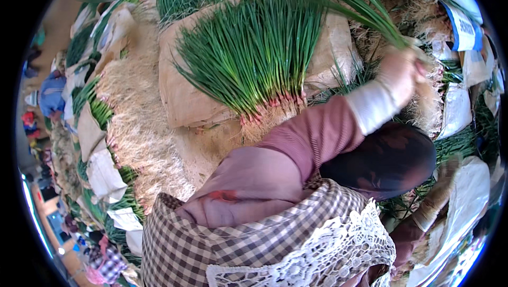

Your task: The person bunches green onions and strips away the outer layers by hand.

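My left hand (399,75), with a pale wrap at the wrist under a dusty-pink sleeve, reaches across to the upper right. It is closed around a bunch of spring onions (370,14), whose long green leaves point up and left. Motion blurs the hand and the root end. Left of it, a fanned row of spring onions (259,54) with reddish bulbs and pale roots lies on a folded burlap sack (182,88). At the lower right, my right hand (450,168) is blurred beside the white sheeting, its fingers too smeared to read.
Rooted piles of spring onions (140,107) line the left side, with white cloth pieces (106,176) among them. My dark-clad knee (383,160) is below the left forearm. White sheeting (468,197) lies at the right. Other people (53,93) are at the far left.
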Available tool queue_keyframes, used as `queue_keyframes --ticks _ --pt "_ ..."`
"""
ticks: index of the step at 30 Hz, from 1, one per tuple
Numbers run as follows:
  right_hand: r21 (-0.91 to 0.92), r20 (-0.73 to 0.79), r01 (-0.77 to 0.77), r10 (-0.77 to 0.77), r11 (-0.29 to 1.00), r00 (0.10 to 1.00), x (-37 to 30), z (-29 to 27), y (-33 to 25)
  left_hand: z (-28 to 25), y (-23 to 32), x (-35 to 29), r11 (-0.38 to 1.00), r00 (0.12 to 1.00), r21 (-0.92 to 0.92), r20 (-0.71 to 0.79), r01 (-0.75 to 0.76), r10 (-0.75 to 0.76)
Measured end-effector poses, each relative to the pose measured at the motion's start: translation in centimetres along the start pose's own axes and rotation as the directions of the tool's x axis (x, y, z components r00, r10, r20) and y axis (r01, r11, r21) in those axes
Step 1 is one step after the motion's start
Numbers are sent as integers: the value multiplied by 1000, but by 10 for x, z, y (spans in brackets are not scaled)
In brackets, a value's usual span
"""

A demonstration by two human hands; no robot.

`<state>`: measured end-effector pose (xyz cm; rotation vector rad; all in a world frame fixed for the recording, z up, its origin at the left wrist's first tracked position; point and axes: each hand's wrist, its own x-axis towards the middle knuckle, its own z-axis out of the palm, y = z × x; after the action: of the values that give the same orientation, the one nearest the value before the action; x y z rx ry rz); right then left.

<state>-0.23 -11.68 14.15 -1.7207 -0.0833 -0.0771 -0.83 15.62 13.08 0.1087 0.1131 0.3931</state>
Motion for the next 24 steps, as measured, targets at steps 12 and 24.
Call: queue_keyframes --ticks 12,24 --pt "-161 446 298 -200 941 872 -12 95 -81 32 -47 -52 851 935 494 185 176 -301" --pt "-75 258 123 -100 990 961 88 66 -50 -19 7 -68 388 887 891 360 -236 -288"
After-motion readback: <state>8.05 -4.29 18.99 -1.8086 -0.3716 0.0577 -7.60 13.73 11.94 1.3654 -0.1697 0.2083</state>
